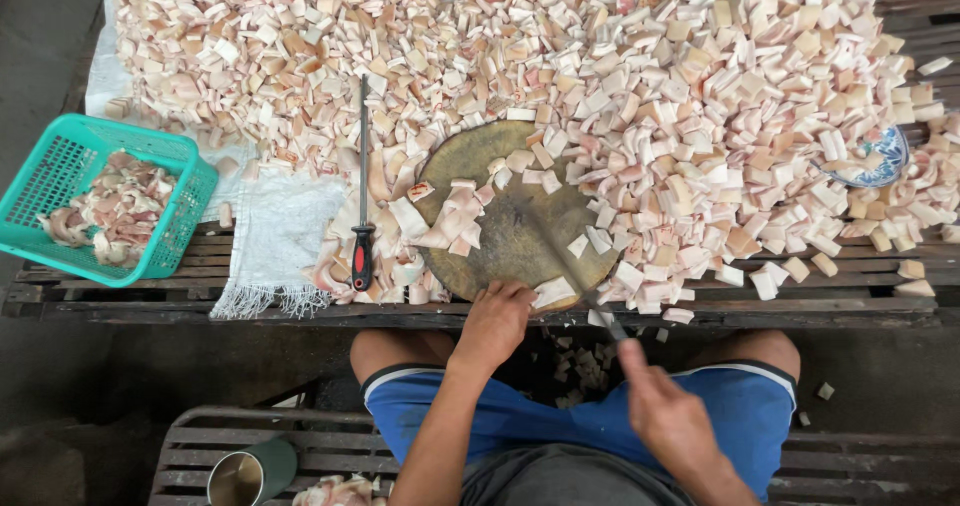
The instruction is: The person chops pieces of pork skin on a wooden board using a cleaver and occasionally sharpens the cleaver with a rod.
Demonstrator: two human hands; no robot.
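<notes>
A round wooden chopping board (505,241) lies on the slatted table, ringed by a huge heap of pale pink cut meat and fat pieces (620,76). My left hand (497,323) rests at the board's near edge, its fingers on a pale piece (553,291). My right hand (660,406) grips the handle of a knife (585,291); the blade slants up onto the board beside that piece. Several uncut strips (455,216) lie on the board's left side.
A sharpening steel with a red-and-black handle (362,181) lies left of the board on a white sack cloth (280,231). A teal plastic basket (105,201) holds scraps at far left. A blue-patterned bowl (880,158) sits at right. A metal cup (245,474) stands on the bench.
</notes>
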